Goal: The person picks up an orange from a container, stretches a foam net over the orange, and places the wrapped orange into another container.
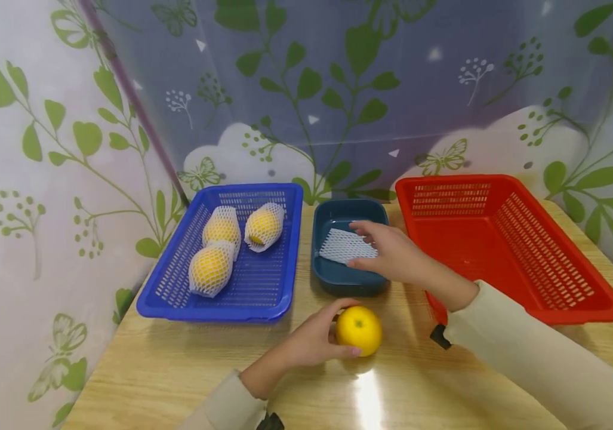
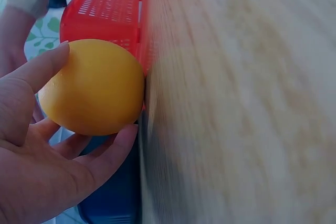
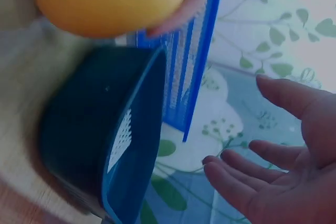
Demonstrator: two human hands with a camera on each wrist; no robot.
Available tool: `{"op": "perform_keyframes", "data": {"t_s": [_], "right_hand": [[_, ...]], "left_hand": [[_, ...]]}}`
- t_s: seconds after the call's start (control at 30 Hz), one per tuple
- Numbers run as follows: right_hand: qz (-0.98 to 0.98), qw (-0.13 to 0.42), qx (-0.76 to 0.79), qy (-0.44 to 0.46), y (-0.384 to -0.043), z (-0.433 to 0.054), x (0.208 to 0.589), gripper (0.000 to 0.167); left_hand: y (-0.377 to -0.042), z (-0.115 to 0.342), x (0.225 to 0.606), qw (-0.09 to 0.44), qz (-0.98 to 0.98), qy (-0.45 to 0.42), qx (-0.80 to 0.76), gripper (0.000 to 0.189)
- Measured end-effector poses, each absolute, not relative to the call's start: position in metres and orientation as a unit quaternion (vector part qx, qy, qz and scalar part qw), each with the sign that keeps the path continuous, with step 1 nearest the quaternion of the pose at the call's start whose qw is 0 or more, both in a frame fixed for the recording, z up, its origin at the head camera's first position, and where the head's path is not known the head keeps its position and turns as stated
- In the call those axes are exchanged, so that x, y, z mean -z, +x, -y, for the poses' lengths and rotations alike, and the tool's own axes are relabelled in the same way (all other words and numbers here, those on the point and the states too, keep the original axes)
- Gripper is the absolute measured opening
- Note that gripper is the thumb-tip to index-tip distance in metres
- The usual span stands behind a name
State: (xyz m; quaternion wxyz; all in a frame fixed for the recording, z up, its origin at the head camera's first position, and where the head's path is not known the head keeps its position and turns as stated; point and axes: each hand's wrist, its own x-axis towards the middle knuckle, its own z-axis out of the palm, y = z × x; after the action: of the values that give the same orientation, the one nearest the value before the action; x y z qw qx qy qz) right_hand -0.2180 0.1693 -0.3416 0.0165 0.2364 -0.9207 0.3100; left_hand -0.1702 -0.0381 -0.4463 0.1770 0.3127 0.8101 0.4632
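Note:
My left hand (image 1: 314, 337) holds a yellow-orange orange (image 1: 360, 331) from its left side, low over the front of the table. In the left wrist view the thumb and fingers curve around the orange (image 2: 94, 87), which shows no net on it. Above the dark teal bin (image 1: 350, 288) hovers my right hand (image 1: 397, 254), its fingers spread with nothing between them. A flat white foam net sleeve (image 1: 335, 246) lies inside that bin. The right wrist view has the right hand (image 3: 294, 166) apart from the rim of the bin.
To the left stands a blue basket (image 1: 279, 298) with three netted yellow fruits (image 1: 211, 270) in it. A large red basket (image 1: 462, 251) sits at the right, partly behind the right forearm. A patterned curtain (image 1: 311, 119) hangs behind the wooden table (image 1: 177, 364).

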Motion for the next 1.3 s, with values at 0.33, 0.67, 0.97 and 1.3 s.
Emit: {"op": "perform_keyframes", "data": {"t_s": [0.33, 0.67, 0.97, 1.3], "right_hand": [[0.959, -0.074, -0.225, 0.157, -0.266, -0.150, 0.343, 0.077], [0.966, -0.148, -0.166, 0.128, -0.292, -0.140, 0.356, 0.080], [0.970, -0.161, -0.145, 0.107, -0.305, -0.141, 0.364, 0.072], [0.967, -0.209, -0.122, 0.081, -0.307, -0.143, 0.378, 0.072]], "left_hand": [[-0.168, 0.041, 0.441, 0.181, -0.815, 0.314, -0.452, 0.073], [-0.167, 0.041, 0.439, 0.193, -0.816, 0.311, -0.447, 0.072], [-0.167, 0.041, 0.438, 0.192, -0.819, 0.310, -0.442, 0.072], [-0.168, 0.041, 0.441, 0.188, -0.821, 0.314, -0.438, 0.072]]}}
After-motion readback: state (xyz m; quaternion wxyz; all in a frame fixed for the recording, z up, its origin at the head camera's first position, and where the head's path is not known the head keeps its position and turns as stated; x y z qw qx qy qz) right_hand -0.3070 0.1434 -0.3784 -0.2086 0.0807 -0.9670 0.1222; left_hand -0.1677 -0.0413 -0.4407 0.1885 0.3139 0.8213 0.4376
